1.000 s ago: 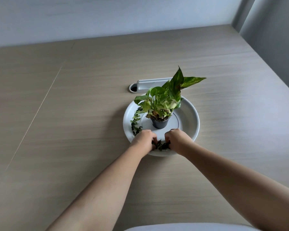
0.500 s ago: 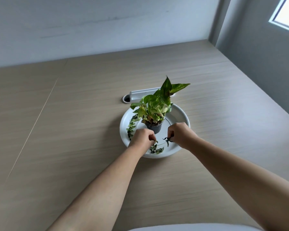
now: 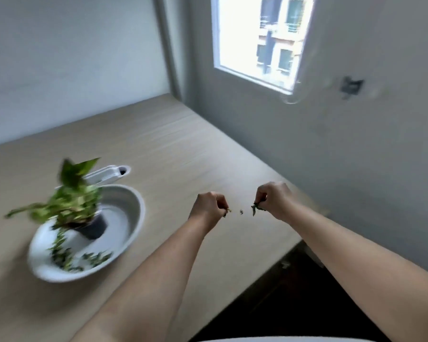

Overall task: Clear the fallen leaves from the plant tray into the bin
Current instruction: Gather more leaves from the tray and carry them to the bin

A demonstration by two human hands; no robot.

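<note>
1. While both hands are raised over the table (image 3: 173,154) at centre frame, the white plant tray (image 3: 131,218) is seen at lower left, blurred by camera motion.
2. A round, shallow dish with a raised rim is formed by the tray, and a small dark pot (image 3: 94,227) is seated near its middle.
3. A leafy plant (image 3: 72,201) with green and pale variegated leaves is carried by the pot; whether the pot is upright or tilted cannot be told through the blur.
4. Fallen leaves (image 3: 69,257), small and dark green, are scattered along the tray's lower left and lower rim, inside the dish.
5. The left hand (image 3: 209,208) is curled into a loose fist at centre frame, and small leaf bits are seen poking out at its fingertips.
6. The right hand (image 3: 273,199) is pinched closed just right of it, and a dark green leaf scrap (image 3: 255,208) is held dangling from its fingertips.
7. A tiny leaf fragment (image 3: 240,212) is seen between the two hands, touching neither.
8. A pale wood-grain laminate is shown on the table, smooth and matt, with its right edge running along the grey wall.
9. A white oblong fitting (image 3: 104,176) with a dark round hole is set in the tabletop just above the tray.
10. A bright window (image 3: 260,38) is framed in white at upper right.
11. No bin can be made out.
</note>
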